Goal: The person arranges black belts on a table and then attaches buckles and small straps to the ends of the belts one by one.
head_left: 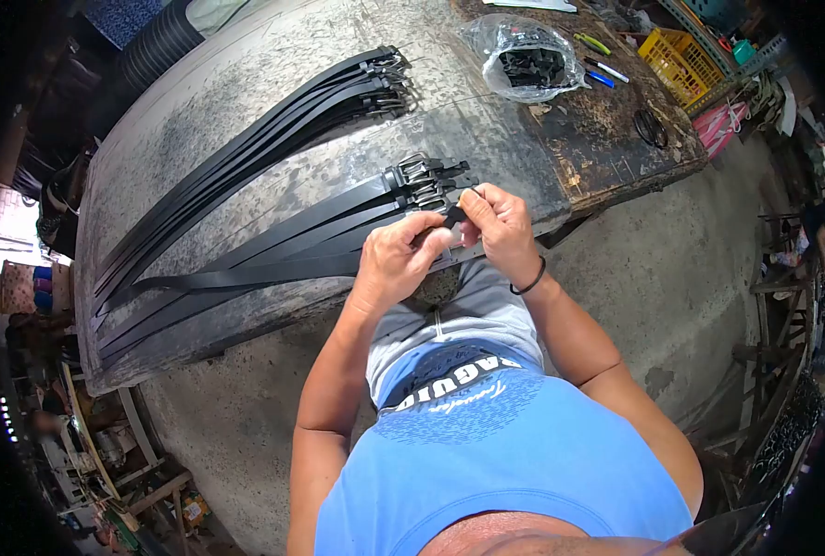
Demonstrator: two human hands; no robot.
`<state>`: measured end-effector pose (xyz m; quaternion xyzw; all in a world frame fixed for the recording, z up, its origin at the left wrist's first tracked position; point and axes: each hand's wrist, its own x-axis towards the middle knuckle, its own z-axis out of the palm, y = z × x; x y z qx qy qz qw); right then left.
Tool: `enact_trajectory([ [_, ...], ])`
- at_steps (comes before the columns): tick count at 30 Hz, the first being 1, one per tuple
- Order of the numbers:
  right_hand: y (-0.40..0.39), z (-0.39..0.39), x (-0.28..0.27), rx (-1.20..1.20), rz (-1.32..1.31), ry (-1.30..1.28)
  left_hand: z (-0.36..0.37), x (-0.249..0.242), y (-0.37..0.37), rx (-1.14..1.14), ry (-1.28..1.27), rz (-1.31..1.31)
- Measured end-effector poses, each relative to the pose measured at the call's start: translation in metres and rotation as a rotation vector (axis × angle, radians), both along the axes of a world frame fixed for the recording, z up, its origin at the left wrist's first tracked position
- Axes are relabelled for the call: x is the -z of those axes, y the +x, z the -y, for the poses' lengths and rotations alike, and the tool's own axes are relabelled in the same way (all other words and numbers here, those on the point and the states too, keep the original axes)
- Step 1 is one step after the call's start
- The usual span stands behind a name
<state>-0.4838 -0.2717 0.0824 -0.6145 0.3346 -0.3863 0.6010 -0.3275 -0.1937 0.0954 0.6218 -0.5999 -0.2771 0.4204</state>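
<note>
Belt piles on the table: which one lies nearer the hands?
The front pile, its metal buckles just beyond the left hand and right hand; the back pile lies farther across the table, apart from both.

So the worktop (246, 74) is pretty scuffed, all grey blotches, going brown and patchy off to the right of the hands. One bunch of black belts (348, 195) lies just beyond and left of the left hand (399, 255), and a second belt bundle (283, 120) sits farther past it. Beyond the right hand (501, 227), off to the right: a clear plastic bag (547, 91), two pens (600, 78) and a thin black coil (651, 128).
</note>
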Motion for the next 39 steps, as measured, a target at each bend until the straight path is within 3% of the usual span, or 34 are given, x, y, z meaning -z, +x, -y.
enact_trajectory([
  [3,-0.003,0.009,0.003,0.043,0.123,0.209,-0.001,-0.002,-0.003,0.004,-0.133,0.192],
  [8,-0.004,0.012,0.008,0.015,0.272,0.428,0.004,0.008,0.001,-0.025,-0.13,0.204],
  [15,-0.005,0.013,0.008,-0.027,0.377,0.363,0.005,0.01,0.004,0.003,-0.076,0.19],
  [17,0.002,0.007,0.01,-0.066,0.126,0.039,0.005,0.01,0.003,0.014,-0.076,0.188],
  [22,0.012,0.0,0.013,0.12,0.01,-0.067,0.004,0.013,-0.001,-0.015,-0.133,0.322],
  [27,0.004,0.021,0.025,0.137,-0.069,0.033,0.006,0.018,-0.004,-0.042,-0.157,0.376],
  [30,-0.011,0.037,0.024,0.174,0.166,0.185,0.005,0.018,0.0,-0.053,-0.18,0.376],
  [35,-0.018,0.03,0.022,0.015,0.205,0.063,0.008,0.014,-0.005,-0.094,-0.164,0.254],
  [37,-0.009,0.016,0.02,-0.06,0.052,0.0,0.009,0.021,-0.006,-0.131,-0.097,0.257],
  [39,-0.007,0.014,0.023,-0.025,0.068,0.052,0.009,0.023,-0.004,-0.141,-0.031,0.236],
])
